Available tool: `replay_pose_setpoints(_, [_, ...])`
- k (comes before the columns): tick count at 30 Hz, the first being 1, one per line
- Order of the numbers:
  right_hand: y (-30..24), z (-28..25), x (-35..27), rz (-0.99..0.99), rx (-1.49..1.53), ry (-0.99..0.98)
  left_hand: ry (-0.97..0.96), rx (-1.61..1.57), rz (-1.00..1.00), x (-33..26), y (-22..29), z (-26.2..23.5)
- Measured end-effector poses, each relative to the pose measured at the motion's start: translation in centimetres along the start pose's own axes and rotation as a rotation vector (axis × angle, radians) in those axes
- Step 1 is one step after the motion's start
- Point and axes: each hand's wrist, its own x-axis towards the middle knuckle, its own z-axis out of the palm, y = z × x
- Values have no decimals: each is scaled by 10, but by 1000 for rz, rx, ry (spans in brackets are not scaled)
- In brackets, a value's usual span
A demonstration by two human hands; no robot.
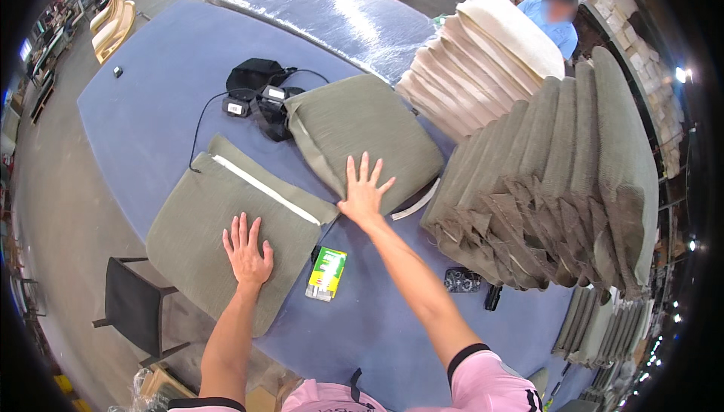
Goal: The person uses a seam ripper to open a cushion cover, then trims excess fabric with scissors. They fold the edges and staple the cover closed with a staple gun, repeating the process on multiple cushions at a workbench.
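Two olive-green fabric cushion covers lie on a blue-covered table. My left hand (247,252) rests flat, fingers spread, on the left cushion cover (204,238), which has a white strip (264,189) along its upper edge. Fingers spread too, my right hand (365,189) lies on the lower left part of the right cushion cover (377,122). A loose flap shows along that cover's left side, and a white strip (416,201) pokes out below it. Neither hand grips anything. Between my forearms lies a green and yellow packet (326,273).
Black devices with cables (260,95) lie beyond the covers. At right stand a tall stack of olive covers (550,178) and pale cushions (483,65). A dark patterned object (462,280) lies near my right forearm. A black chair (136,306) stands left; a person in blue (554,24) is far right.
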Motion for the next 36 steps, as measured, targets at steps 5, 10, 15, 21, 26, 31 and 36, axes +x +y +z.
replay_pose_setpoints(5, [96,6,-22,-8,-53,86,10,5,-9,-7,-1,-1])
replay_pose_setpoints(10, [129,43,-26,-19,-111,101,7,-14,-1,-6,2,-3])
replay_pose_setpoints(15, [135,30,-38,-65,-141,30,-11,-30,12,-15,-5,12])
replay_pose_setpoints(21, [53,48,-190,-43,606,333,38,84,52,-17,-9,13])
replay_pose_setpoints(26, [25,126,-489,352,927,-86,24,94,46,-10,-15,21])
replay_pose_setpoints(31, [115,185,-788,957,1530,-150,-97,92,134,-33,-56,-18])
replay_pose_setpoints(36, [218,197,-930,1158,1124,207,106,87,-549,-190,-80,-32])
